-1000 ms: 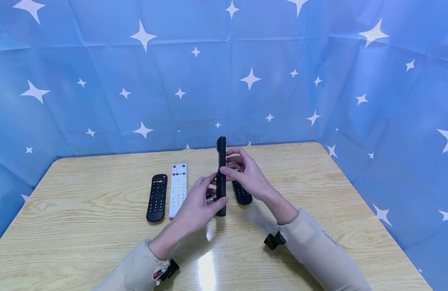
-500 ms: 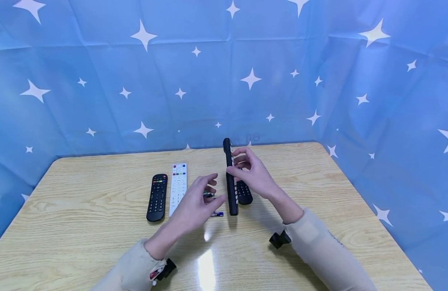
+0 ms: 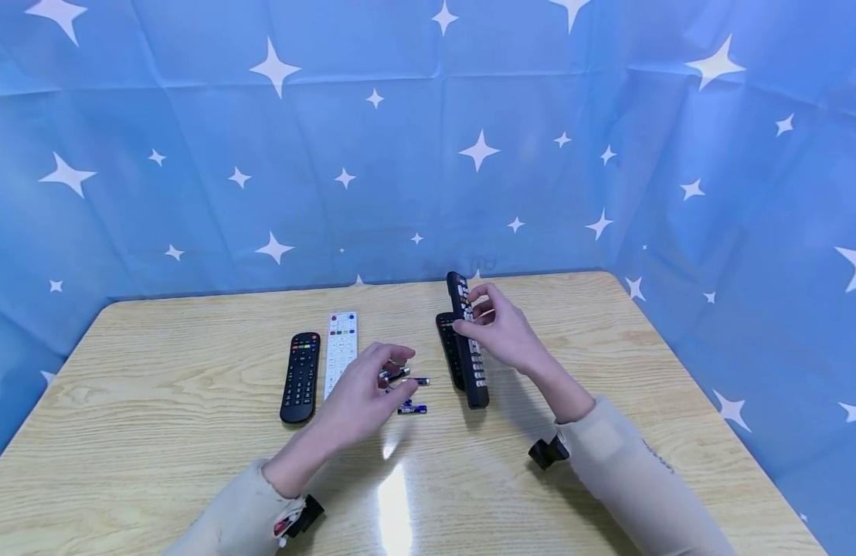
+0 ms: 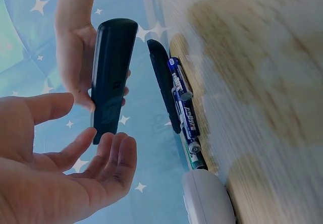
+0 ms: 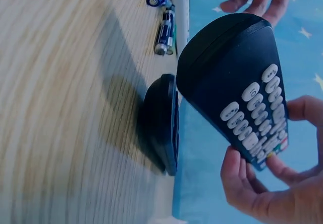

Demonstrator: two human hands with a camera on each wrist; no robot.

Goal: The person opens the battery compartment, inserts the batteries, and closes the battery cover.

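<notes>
Currently, 1 remote (image 3: 477,382) is pinched in my right hand (image 3: 506,333), raised off the table (image 3: 178,455) — long axis pointing away from me, far end slightly left. My left hand (image 3: 358,398), fingers loose, holds nothing — left of it, near the batteries (image 3: 412,409).

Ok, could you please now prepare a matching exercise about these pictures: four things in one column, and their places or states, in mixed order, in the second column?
Things:
1. White remote
2. Black remote with white keys
3. Batteries
4. Left hand

Places or states:
A. Lying in a small group on the table
B. Holding nothing, fingers loosely curved
C. Held in the right hand
D. Lying beside the leftmost remote of the head view

Right pairs: 1-D, 2-C, 3-A, 4-B
</notes>
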